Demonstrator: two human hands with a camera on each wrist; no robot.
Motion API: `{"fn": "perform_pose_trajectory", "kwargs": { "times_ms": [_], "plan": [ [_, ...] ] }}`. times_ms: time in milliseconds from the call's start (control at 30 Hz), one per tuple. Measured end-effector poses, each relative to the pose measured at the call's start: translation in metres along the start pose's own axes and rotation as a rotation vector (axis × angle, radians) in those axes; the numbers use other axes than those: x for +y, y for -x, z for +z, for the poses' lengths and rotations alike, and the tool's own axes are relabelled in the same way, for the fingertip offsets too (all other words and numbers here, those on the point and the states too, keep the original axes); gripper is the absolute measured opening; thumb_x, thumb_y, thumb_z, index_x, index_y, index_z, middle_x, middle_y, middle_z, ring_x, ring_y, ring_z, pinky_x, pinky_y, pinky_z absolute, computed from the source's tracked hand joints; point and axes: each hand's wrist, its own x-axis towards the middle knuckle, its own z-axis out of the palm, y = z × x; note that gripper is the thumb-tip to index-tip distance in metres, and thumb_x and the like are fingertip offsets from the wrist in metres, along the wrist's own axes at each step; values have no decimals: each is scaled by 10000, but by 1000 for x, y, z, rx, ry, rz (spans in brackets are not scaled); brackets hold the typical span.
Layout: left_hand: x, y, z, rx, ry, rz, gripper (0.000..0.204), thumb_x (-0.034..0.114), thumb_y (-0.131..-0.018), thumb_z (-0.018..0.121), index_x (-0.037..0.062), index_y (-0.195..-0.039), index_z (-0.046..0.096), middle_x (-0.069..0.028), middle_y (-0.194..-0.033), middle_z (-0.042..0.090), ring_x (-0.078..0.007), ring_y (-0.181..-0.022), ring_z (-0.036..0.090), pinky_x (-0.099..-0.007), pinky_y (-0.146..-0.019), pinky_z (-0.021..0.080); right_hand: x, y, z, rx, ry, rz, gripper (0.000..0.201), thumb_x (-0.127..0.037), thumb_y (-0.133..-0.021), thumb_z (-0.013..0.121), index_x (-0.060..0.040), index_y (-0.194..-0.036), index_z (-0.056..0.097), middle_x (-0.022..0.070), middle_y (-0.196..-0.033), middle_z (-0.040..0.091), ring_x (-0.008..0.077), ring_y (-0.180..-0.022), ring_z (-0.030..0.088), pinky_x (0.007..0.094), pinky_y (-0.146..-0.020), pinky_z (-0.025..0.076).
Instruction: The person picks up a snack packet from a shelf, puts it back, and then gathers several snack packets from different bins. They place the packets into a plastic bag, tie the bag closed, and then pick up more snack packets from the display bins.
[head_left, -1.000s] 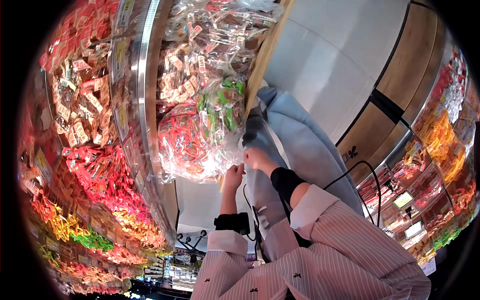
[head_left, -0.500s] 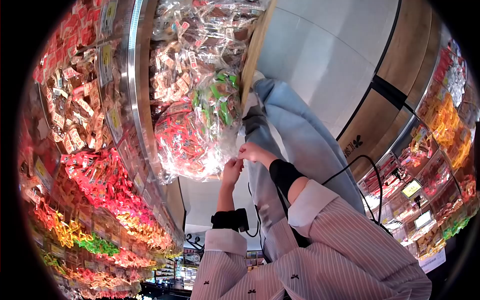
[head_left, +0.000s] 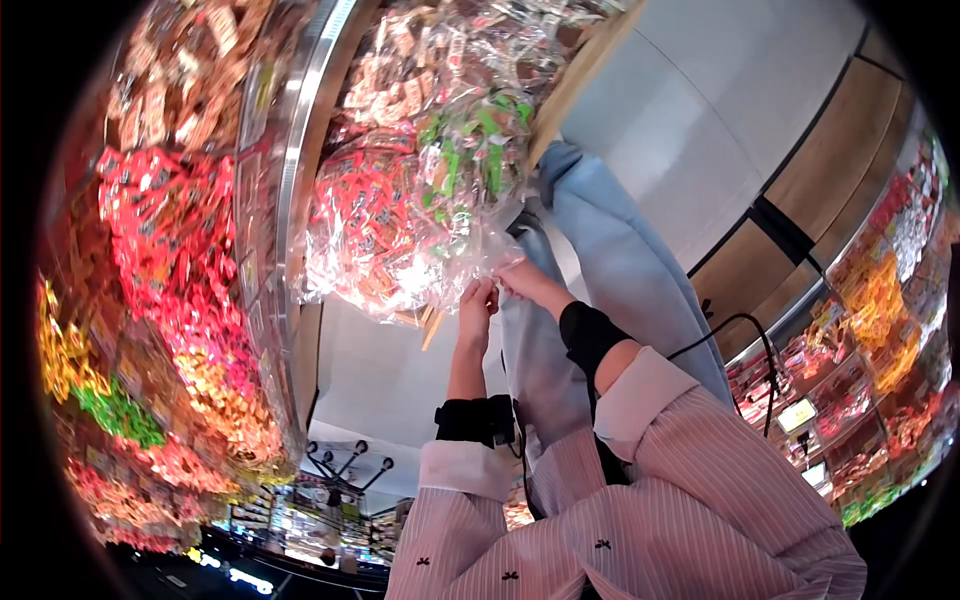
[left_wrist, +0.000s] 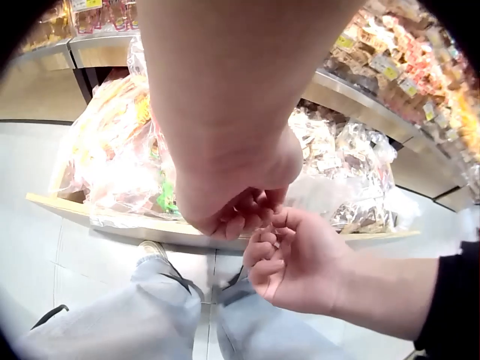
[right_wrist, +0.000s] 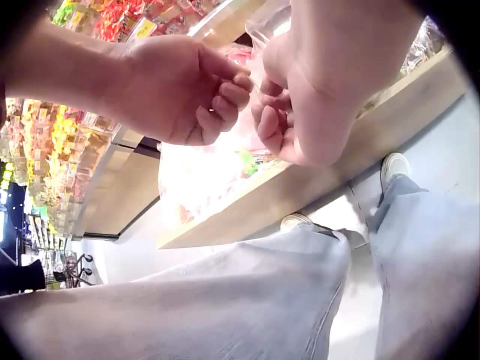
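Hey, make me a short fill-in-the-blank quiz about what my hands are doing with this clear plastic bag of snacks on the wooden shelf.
1. Both hands, the left hand and the right hand, pinch the edge of the clear ____ bag of wrapped snacks.
2. The bag rests on a low ____ shelf.
3. The person wears light ____ jeans.
4. The sleeves are pink with thin ____.

Missing words: plastic; wooden; blue; stripes

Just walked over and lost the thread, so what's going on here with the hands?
A person stands at a shop shelf of wrapped snacks. Both hands meet at the twisted neck of a big clear plastic bag full of red and green packets. The left hand and the right hand each pinch the plastic with curled fingers. The bag rests on the wooden ledge.
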Motion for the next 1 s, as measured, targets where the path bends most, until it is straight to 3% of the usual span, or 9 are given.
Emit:
{"fn": "perform_pose_trajectory", "kwargs": {
  "times_ms": [267,333,400,500,667,867,1000],
  "plan": [
    [-10,-7,-17,-94,21,34,187,198,-817,459,92,-666,427,5,-592,416,-72,-529,357,-209,-499,289,-9,6,-18,-148,32,10,145,-240,-713,534,-110,-778,541,-20,-687,511,70,-594,470,205,-434,333],
    [-5,-5,-18,-136,-63,86,208,204,-821,456,89,-651,425,8,-585,412,-75,-522,351,-210,-498,287,-21,13,-17,-92,275,-77,191,-279,-729,559,-115,-827,546,-29,-709,515,54,-602,464,201,-436,334],
    [-5,-3,-16,-131,-33,112,227,212,-824,462,88,-639,422,14,-572,405,-71,-520,351,-210,-496,286,-22,7,-18,-127,339,-54,237,-307,-735,581,-116,-870,546,-39,-733,509,42,-608,462,189,-459,343],
    [-12,-4,-19,-148,-6,169,230,218,-828,469,89,-642,425,23,-564,397,-66,-526,350,-208,-496,289,-25,8,-14,-144,261,-21,223,-287,-733,590,-125,-878,540,-51,-739,493,36,-625,457,175,-484,341],
    [-12,-3,-21,-165,-18,270,227,217,-831,475,89,-648,432,30,-568,390,-64,-527,340,-210,-498,289,-33,10,-9,-222,110,4,145,-268,-736,606,-148,-792,546,-61,-675,461,35,-627,434,178,-506,312],
    [-16,-7,-32,-203,104,282,215,205,-834,455,79,-661,438,27,-571,391,-65,-533,350,-212,-496,285,-38,0,-9,-283,242,34,159,-242,-758,587,-126,-701,494,-44,-613,424,47,-559,409,186,-488,302],
    [-12,-15,-32,-97,128,328,265,233,-798,493,50,-609,454,12,-553,421,-77,-525,390,-231,-490,316,-44,2,-3,-283,188,-10,163,-210,-772,562,-116,-675,470,-36,-592,413,52,-540,400,192,-478,300]
  ]
}}
